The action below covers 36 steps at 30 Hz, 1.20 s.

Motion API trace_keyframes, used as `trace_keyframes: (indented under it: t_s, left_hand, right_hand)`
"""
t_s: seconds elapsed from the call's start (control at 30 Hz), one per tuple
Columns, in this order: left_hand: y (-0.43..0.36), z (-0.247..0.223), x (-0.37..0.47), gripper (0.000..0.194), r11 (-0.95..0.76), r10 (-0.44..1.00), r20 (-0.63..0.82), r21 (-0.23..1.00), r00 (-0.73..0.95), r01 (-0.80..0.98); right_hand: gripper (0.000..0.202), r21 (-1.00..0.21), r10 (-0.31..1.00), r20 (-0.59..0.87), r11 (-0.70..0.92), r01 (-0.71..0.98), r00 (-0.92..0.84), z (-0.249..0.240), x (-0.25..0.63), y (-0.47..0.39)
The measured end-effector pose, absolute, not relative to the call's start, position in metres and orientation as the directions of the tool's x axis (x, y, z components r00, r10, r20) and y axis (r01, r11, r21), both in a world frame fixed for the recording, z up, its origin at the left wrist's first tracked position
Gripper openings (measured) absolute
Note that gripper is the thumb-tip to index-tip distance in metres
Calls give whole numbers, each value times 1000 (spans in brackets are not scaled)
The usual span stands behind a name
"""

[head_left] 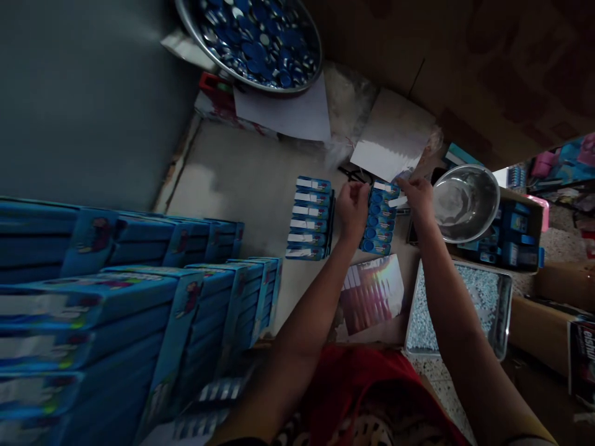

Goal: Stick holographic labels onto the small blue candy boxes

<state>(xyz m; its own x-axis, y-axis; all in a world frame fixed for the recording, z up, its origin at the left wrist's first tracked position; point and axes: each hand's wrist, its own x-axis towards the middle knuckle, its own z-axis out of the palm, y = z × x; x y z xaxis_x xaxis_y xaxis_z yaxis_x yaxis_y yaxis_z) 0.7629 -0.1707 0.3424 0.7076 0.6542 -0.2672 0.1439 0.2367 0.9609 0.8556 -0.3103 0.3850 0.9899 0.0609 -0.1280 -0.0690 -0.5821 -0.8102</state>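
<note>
My right hand (418, 198) pinches a small white sticker strip (398, 202) between thumb and fingers, at the right side of a row of small blue containers (379, 224). The top container bears a white strip; those below show round blue lids. At the upper left of this row is my left hand (352, 207), its fingers curled together by the top container. Whether it grips anything is hidden. Left of it lies a second row of blue containers (307, 224), each with a white strip across it. A shiny sticker sheet (372, 292) lies between my forearms.
A steel bowl of blue and silver caps (260, 43) stands at the back. White sheets (390, 133) lie before a cardboard wall. On the right are an empty metal bowl (465, 204), a carton of blue containers (520, 229) and a tray of pale pellets (483, 297). Blue box stacks (139, 310) fill the left.
</note>
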Motion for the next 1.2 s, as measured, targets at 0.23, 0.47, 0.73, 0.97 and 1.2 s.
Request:
trace_keyframes:
  t_s: [0.23,0.47,0.73,0.97,1.2]
  left_hand:
    - [-185,388,732,44,649,192,-541,696,819,307]
    - [-161,375,729,27,478,373,-507,823,777,307]
    - [-146,363,766,15,181,451,-457,888,766,423]
    - [-137,345,777,18,168,410,-450,892,793,420]
    - [-145,315,782,12,334,343,-555,826,758,454]
  right_hand:
    - [44,-894,-16,-189,-410,-180,982,408,828,-291]
    - [57,-903,66,-388,-226,-365,919,403,802,-314]
    - [35,-728,-129,-121,-662,-176,984,383,810,-296]
    - [35,-646,-99,-114,-749,-149,989,374,816,-288]
    - [34,-613,-80,-40,-785,-88,996,367,811,-285]
